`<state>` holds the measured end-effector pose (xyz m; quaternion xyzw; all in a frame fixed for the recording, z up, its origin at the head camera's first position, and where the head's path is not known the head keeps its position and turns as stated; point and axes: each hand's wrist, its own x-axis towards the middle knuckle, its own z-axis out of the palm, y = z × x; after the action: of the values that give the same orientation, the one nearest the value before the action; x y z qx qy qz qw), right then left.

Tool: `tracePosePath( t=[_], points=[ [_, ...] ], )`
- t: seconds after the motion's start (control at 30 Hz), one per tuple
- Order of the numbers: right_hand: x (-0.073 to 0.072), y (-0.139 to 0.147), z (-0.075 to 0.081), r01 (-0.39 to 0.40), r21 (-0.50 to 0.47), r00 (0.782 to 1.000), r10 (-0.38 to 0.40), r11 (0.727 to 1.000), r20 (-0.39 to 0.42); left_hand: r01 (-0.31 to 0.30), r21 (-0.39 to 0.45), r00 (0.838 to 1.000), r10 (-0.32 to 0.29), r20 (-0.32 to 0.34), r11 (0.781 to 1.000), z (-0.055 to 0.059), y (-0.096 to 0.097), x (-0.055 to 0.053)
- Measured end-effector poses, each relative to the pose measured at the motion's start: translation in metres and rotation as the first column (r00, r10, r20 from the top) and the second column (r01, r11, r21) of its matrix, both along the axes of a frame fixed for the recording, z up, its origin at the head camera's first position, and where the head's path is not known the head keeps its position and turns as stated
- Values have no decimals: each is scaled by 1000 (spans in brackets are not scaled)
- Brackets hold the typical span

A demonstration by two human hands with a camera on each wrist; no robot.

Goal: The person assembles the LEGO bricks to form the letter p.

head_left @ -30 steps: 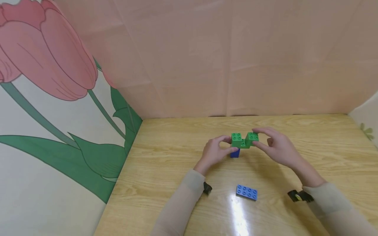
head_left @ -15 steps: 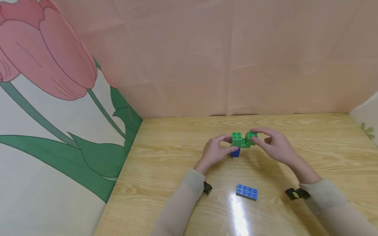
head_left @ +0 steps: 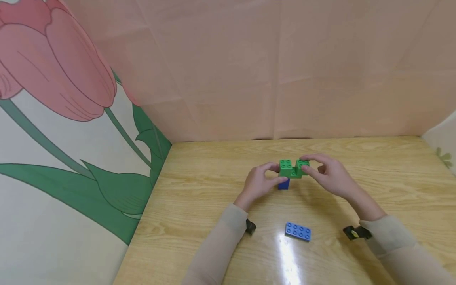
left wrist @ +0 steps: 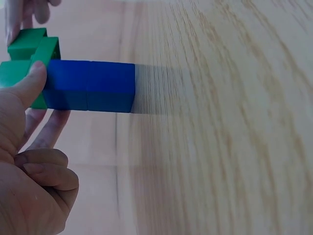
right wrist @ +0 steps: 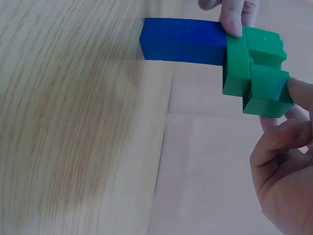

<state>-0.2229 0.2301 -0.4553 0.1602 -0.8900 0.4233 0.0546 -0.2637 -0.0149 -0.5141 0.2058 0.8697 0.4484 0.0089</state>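
Two stacked blue bricks (right wrist: 183, 40) stand upright on the wooden table as a column. On top lies a longer green brick (right wrist: 236, 63), reaching out past the column to the right. It carries a square green brick (head_left: 285, 171) at its left end and another square green brick (right wrist: 268, 85) at its right. My left hand (head_left: 259, 183) pinches the stack between thumb and fingers where green meets blue. With thumb and fingertips my right hand (head_left: 334, 175) grips the right square brick, which overhangs the end of the long one.
A lighter blue eight-stud brick (head_left: 297, 232) lies on the table (head_left: 199, 198) in front of the stack, between the forearms. Behind the table rises a pink cloth backdrop (head_left: 221, 95), with a tulip-patterned panel (head_left: 71, 67) at the left.
My right hand has shifted slightly left, bringing the right square green brick in over the long green brick. The left hand keeps its hold on the stack.
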Motion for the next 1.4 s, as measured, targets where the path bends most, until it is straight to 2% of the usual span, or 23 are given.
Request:
tracePosePath(
  t=[0.73, 0.9, 1.13, 1.4],
  points=[
    [2, 5, -3, 38, 14, 999, -38, 999, -9, 1, 7, 1000, -1, -2, 1000, -1, 3, 0],
    [7, 7, -2, 42, 8, 999, -42, 999, 11, -4, 9, 1000, 3, 13, 1000, 0, 3, 1],
    [14, 12, -3, 39, 31, 999, -38, 999, -34, -12, 12, 1000, 12, 10, 1000, 0, 1, 2],
    [32, 11, -2, 31, 70, 997, -26, 997, -73, -26, 3, 1000, 26, 17, 1000, 0, 2, 1]
  ],
)
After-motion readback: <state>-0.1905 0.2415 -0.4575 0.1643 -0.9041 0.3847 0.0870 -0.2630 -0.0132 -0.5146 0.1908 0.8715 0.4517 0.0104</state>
